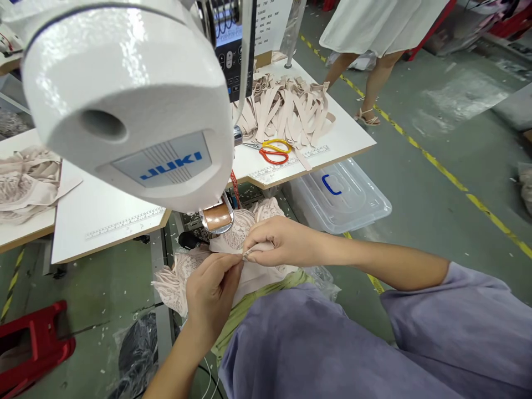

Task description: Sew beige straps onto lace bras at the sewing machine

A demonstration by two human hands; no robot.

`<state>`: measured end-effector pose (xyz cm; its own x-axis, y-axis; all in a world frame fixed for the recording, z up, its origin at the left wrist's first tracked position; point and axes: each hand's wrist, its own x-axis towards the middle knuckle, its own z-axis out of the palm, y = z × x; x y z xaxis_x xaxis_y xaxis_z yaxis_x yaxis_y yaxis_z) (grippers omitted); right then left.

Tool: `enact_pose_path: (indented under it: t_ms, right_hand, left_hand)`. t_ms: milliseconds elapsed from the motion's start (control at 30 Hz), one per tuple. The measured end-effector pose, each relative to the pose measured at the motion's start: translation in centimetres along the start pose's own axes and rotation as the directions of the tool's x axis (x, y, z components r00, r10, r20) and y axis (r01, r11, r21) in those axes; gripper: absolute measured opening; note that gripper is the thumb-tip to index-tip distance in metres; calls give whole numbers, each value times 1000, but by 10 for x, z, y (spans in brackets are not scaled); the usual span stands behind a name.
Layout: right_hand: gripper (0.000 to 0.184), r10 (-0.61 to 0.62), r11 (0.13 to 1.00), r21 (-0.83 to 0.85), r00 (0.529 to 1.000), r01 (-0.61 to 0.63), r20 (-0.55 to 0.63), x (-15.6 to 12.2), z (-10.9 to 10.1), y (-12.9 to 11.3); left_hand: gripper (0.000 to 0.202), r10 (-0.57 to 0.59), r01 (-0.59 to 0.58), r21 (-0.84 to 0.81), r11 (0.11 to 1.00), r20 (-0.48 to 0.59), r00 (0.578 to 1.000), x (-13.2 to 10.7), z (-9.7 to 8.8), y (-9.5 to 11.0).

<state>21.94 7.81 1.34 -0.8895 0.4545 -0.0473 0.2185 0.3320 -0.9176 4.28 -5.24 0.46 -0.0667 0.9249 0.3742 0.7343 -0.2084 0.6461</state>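
Observation:
Both my hands meet just below the head of a white sewing machine [137,111] marked JUKI. My left hand [214,288] pinches the edge of a pale pink lace bra [236,227], thumb and forefinger pressed together. Close beside it, my right hand [274,241] is closed on the same edge, with a bit of pale fabric between its fingers. The bra's lace cups and bands spread under and around my hands, over my lap. What exactly lies between the fingertips is too small to make out.
Scissors [274,151] with red and yellow handles lie on the white table [353,141] near a heap of beige straps [286,108]. More lace pieces [29,183] lie at left. A lidded plastic box [361,197], a red stool [37,343] and a standing person [378,72] are around.

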Motion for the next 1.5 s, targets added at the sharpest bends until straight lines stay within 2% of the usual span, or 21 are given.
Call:
enact_pose_path:
  t_ms: [100,200,333,400,500,567,667,767,800,833,900,967,1000,1033,1133,1167,1233,1300,1400,1467,1500]
  right_hand:
    - [13,23,998,58,999,-25,36,1,-3,1]
    - [14,-3,998,60,999,1,37,2,-4,2]
    - [15,-9,999,32,999,7,51,2,-3,3]
    - [15,-4,1000,15,999,4,50,2,-1,2]
    - [16,-67,992,-108,997,63,-37,1,5,1]
    - [18,-145,967,-228,983,116,-112,3,7,-1]
    - [15,-201,951,-267,969,157,-144,18,2,-5]
    - [16,-145,961,-248,986,121,-82,45,-13,-11]
    - [20,-109,961,-262,992,88,-70,53,-18,-13]
    - [24,-73,958,-282,995,52,-65,61,-22,-16]
    - [29,-12,947,-320,998,-6,-55,72,-29,-20]
    - [33,13,936,-350,999,-25,-36,78,-31,-24]
    - [35,12,931,-365,999,-23,-30,79,-31,-25]
    - [37,13,926,-378,1000,-23,-28,79,-32,-26]
    - [38,30,914,-404,999,-40,-30,78,-31,-25]
    - [36,28,911,-410,999,-42,-39,76,-30,-22]
    - [28,-33,900,-436,995,-9,-90,72,-25,-13]
    - [21,-180,859,-510,962,51,-207,65,-15,0]
    - [20,-420,753,-648,839,109,-347,55,1,18]
    - [19,-492,722,-684,776,109,-395,52,8,24]
    - [20,-501,722,-684,759,101,-416,51,11,25]
  left_hand:
    - [9,-17,17,0,1000,15,1000,1,-1,0]
    - [12,-74,73,19,997,62,995,4,-2,-1]
    - [15,-90,83,39,996,232,969,10,-5,-4]
    - [15,-76,49,106,993,260,963,11,-5,-6]
    - [20,-28,-13,242,970,168,985,9,0,-7]
    - [22,-22,-11,273,962,118,993,9,3,-6]
    - [23,-136,117,187,975,93,986,14,4,-6]
    - [17,-231,230,181,956,-16,973,20,0,-17]
    - [15,-210,218,235,947,-60,976,22,-2,-23]
    - [14,-143,164,303,939,-91,986,23,-4,-30]
    - [16,95,-50,431,901,-84,992,25,-7,-47]
    - [28,331,-278,500,820,-18,943,27,-10,-62]
    - [35,404,-351,516,781,11,915,28,-11,-68]
    - [42,445,-394,530,751,35,895,29,-12,-73]
    - [52,479,-448,571,688,106,871,33,-15,-77]
    - [51,475,-447,592,671,119,872,34,-15,-75]
    - [45,416,-402,636,658,138,899,36,-14,-68]
    - [38,304,-323,664,674,149,941,36,-13,-58]
    - [34,183,-242,654,717,158,970,39,-15,-50]
    - [34,217,-284,622,729,184,959,43,-20,-54]
    - [36,272,-352,600,718,223,936,46,-24,-60]
